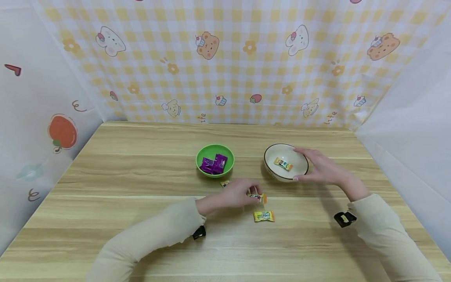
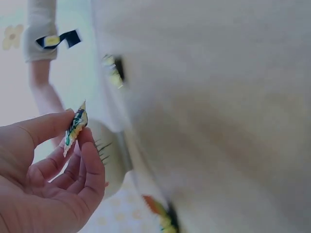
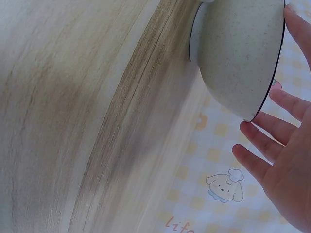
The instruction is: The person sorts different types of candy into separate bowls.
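Note:
My left hand [image 1: 239, 194] pinches a small wrapped candy [image 2: 76, 125] between thumb and fingertips, just above the table. Below that hand lies a yellow wrapped candy [image 1: 264, 216] printed "Fruit". Another yellow candy [image 1: 224, 183] is partly hidden behind the left hand. My right hand [image 1: 322, 168] spreads its thumb and fairly straight fingers against the rim of a cream bowl [image 3: 238, 58] with a dark edge. Inside this bowl sits one yellow-and-orange wrapped candy [image 1: 283, 164].
A green bowl [image 1: 215, 148] with several purple-wrapped candies [image 1: 213, 163] stands left of the cream bowl. The wood-grain table [image 1: 141, 176] ends at a yellow checked curtain [image 1: 229, 70], with white sheets on both sides. Each wrist wears a black strap.

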Motion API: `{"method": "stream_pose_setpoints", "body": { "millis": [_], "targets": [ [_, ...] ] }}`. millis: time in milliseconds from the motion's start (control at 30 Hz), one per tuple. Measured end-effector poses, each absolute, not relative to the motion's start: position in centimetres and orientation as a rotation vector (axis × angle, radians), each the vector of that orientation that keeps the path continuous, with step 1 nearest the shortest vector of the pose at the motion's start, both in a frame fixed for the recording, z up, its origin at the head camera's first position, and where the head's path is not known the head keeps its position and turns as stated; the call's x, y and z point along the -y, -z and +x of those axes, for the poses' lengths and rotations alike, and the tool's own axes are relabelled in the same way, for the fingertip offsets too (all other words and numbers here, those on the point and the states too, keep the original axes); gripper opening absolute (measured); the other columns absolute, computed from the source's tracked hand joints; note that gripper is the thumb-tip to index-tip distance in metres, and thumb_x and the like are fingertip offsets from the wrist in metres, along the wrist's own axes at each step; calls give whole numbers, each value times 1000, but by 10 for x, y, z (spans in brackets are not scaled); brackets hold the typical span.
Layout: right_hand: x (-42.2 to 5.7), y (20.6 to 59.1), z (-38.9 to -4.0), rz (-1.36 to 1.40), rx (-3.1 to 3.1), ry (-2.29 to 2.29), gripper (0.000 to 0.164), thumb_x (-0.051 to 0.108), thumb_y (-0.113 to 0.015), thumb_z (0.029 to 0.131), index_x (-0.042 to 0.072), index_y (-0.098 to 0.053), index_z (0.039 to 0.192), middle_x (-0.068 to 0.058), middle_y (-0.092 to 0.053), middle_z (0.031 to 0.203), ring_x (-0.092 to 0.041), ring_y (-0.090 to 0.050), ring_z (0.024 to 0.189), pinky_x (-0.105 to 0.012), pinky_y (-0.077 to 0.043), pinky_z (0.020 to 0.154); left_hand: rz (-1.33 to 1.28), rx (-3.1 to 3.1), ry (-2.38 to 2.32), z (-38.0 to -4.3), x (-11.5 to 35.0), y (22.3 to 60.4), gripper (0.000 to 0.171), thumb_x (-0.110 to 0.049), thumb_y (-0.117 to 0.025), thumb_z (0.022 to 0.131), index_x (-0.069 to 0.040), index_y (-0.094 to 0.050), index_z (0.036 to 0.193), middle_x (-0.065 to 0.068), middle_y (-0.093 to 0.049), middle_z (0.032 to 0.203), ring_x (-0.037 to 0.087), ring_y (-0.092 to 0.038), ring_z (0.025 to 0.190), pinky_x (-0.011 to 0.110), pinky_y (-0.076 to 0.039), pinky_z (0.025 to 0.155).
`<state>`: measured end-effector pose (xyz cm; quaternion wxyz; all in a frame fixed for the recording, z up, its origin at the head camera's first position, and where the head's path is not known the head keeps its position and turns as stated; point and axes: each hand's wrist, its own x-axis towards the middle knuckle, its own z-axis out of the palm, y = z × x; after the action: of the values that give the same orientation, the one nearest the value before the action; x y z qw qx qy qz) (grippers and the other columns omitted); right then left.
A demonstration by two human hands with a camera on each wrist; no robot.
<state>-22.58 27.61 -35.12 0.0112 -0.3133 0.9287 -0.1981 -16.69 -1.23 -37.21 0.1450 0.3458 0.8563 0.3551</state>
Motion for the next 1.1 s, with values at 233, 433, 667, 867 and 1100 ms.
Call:
{"method": "stream_pose_setpoints", "body": {
  "millis": [233,433,667,867,1100],
  "targets": [
    [-276,352,-226,-976,-2899,612,88,47,-73,66,0,-36,131,-24,-41,125,-39,-35,112,-53,-32,86,850,-2407,-1278,-183,13,355,14,-16,-68,78,-9,-62,89,-4,-56,77,8,-52,71,19,-44,63],
    [-275,351,-226,-981,-2898,620,88,46,-73,66,0,-36,131,-24,-41,125,-39,-36,112,-53,-31,87,713,-2309,-1463,-197,4,345,14,-16,-67,79,-8,-63,89,1,-57,71,15,-55,61,24,-46,52],
    [-274,351,-226,-958,-2896,620,87,47,-72,67,2,-36,131,-23,-41,126,-38,-35,113,-53,-31,87,607,-2297,-1516,-209,-12,340,14,-18,-68,78,-9,-63,88,3,-56,65,23,-57,61,22,-44,48],
    [-274,350,-225,-944,-2891,621,87,47,-72,67,2,-36,132,-22,-40,126,-37,-35,113,-52,-32,86,579,-2319,-1531,-217,-26,344,15,-18,-69,78,-9,-62,87,3,-57,64,26,-58,64,21,-43,48],
    [-275,349,-224,-953,-2890,626,85,45,-72,68,3,-36,132,-22,-40,126,-37,-35,112,-52,-32,85,535,-2404,-1505,-219,-39,341,16,-22,-68,79,-9,-62,87,3,-57,65,15,-53,55,20,-39,45]
  ]
}}
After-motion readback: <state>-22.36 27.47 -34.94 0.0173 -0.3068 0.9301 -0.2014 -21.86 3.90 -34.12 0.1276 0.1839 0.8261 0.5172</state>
